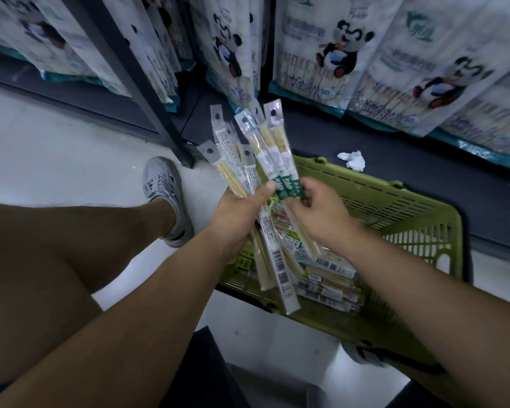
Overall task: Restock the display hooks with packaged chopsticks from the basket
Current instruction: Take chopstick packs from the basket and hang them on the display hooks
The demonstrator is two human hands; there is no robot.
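over the basket (409, 207) the left hand (239, 210) grips a fan of chopstick packs (259, 148), the right hand (321, 210) pinches two; they look light, stiff, slippery, best held near the hole tabs

One left hand (237, 209), one right hand (318, 209), roughly six held chopstick packs (259, 148), one basket (395, 207), one tissue (352, 159), one shoe (162, 184).

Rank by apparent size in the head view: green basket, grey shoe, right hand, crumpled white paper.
1. green basket
2. grey shoe and right hand: these look about alike, and the hand is nearer the camera, so they are not ranked against each other
3. crumpled white paper
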